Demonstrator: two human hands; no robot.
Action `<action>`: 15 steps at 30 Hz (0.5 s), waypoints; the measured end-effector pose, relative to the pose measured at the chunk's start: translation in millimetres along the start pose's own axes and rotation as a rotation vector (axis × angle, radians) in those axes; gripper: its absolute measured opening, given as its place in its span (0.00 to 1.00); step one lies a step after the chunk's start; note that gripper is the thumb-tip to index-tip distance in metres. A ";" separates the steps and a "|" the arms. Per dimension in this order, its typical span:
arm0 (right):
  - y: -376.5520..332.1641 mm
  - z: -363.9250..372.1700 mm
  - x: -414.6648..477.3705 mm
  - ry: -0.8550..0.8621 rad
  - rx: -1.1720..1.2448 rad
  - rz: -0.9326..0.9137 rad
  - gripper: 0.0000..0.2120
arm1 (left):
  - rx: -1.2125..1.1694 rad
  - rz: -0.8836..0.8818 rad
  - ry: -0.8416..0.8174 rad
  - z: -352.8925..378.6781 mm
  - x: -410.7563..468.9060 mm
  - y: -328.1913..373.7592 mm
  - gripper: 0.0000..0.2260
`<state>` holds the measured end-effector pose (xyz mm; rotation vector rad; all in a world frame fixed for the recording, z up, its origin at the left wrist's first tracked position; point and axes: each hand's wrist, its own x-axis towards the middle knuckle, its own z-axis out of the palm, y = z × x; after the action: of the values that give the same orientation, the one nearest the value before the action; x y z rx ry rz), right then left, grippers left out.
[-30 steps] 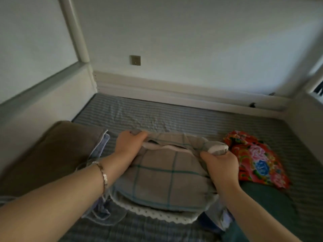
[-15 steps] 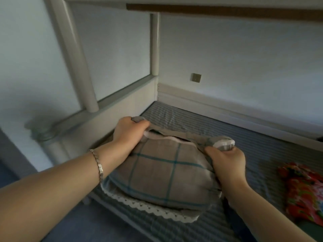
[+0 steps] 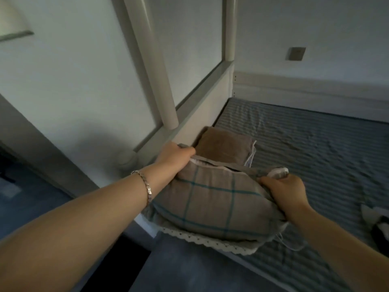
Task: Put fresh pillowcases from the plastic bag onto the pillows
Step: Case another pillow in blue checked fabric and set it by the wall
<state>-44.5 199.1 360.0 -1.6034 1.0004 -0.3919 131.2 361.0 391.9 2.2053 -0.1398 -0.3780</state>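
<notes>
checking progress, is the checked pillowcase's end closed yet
Open: white pillow shows in the beige checked pillowcase mouth between left hand and right hand.

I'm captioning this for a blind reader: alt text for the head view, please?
The left hand and right hand grip the far corners of a filled plaid pillowcase at the edge of a striped mattress. A brown pillow lies behind.

Pillowcase (image 3: 212,203): matt woven checked cloth, lace-trimmed edge. Sheet (image 3: 315,144): striped cloth, creased. Bed frame (image 3: 155,81): smooth, painted, slight sheen.
</notes>
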 end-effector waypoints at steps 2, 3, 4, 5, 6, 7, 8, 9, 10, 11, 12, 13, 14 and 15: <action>6.3 31.5 20.6 0.002 0.011 0.066 0.11 | 0.022 -0.044 -0.022 -1.0 39.7 -15.0 0.08; 8.8 43.2 29.9 -0.008 0.004 0.088 0.11 | 0.022 -0.067 -0.025 1.5 58.1 -23.0 0.09; 12.8 59.1 44.7 -0.025 -0.002 0.115 0.10 | 0.024 -0.095 -0.035 4.9 81.1 -30.3 0.11; 15.9 70.8 56.5 -0.049 -0.016 0.143 0.10 | 0.032 -0.126 -0.048 8.4 98.8 -36.6 0.12; 20.5 82.1 70.2 -0.054 -0.012 0.180 0.10 | 0.038 -0.160 -0.064 13.0 117.6 -42.2 0.14; 27.2 94.1 87.7 -0.057 0.003 0.232 0.10 | 0.053 -0.191 -0.088 20.2 140.0 -48.0 0.16; 31.1 102.5 98.5 -0.055 0.031 0.296 0.09 | 0.074 -0.218 -0.105 25.0 153.7 -51.2 0.18; 33.5 110.1 108.6 -0.061 0.047 0.345 0.09 | 0.099 -0.242 -0.110 29.7 166.2 -54.4 0.21; 34.9 118.3 125.5 -0.079 0.051 0.376 0.08 | 0.102 -0.261 -0.097 36.0 184.6 -56.4 0.22; 34.4 123.6 138.8 -0.094 0.052 0.403 0.08 | 0.087 -0.284 -0.079 41.0 199.3 -56.8 0.22; 31.2 128.6 155.5 -0.113 0.053 0.430 0.08 | 0.067 -0.302 -0.064 46.7 217.3 -54.0 0.21; 28.1 133.4 174.5 -0.121 0.055 0.456 0.08 | 0.067 -0.323 -0.063 54.9 237.3 -49.7 0.19; 21.9 136.6 190.8 -0.131 0.073 0.477 0.08 | 0.080 -0.340 -0.080 59.5 253.7 -46.6 0.19; 17.5 139.5 209.3 -0.147 0.114 0.515 0.08 | 0.097 -0.347 -0.107 65.2 269.9 -41.1 0.20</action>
<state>169.8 126.3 248.8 -1.1971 1.2068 0.0221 365.0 274.6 262.5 2.3071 0.1735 -0.6935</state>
